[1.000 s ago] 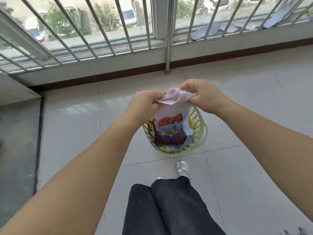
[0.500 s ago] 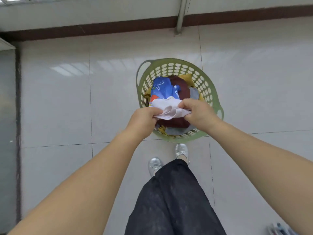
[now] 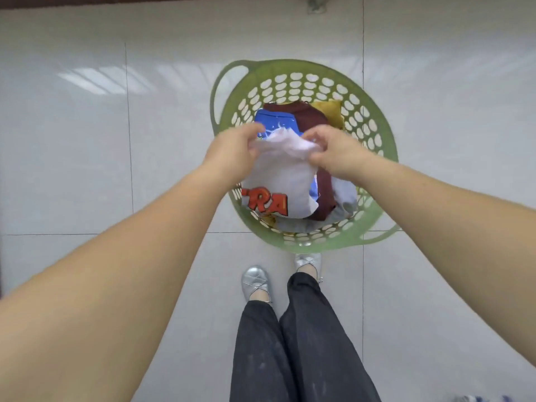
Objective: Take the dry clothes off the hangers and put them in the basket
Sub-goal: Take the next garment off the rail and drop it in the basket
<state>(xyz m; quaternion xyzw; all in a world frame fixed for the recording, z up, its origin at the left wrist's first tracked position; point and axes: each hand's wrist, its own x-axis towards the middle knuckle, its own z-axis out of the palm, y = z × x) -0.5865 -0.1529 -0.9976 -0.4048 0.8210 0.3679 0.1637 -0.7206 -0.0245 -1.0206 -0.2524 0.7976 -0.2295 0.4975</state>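
A round green plastic basket (image 3: 374, 132) with holes in its wall stands on the floor just ahead of my feet. Inside lie a dark red garment (image 3: 307, 114), a yellow one (image 3: 330, 111) and a grey one (image 3: 345, 195). I hold a white shirt (image 3: 284, 175) with red letters and a blue print over the basket's middle. My left hand (image 3: 232, 149) pinches its top edge on the left. My right hand (image 3: 330, 152) pinches the same edge on the right. The shirt hangs down into the basket. No hanger is in view.
Glossy white floor tiles (image 3: 87, 140) surround the basket. A dark skirting strip runs along the top edge. My legs in black trousers (image 3: 293, 343) and silver shoes (image 3: 256, 282) stand right behind the basket. A small object shows at the bottom right corner.
My view has tilted down onto the basket. Both hands have lowered the white shirt from chest height into the basket, and the shirt has unfolded downward.
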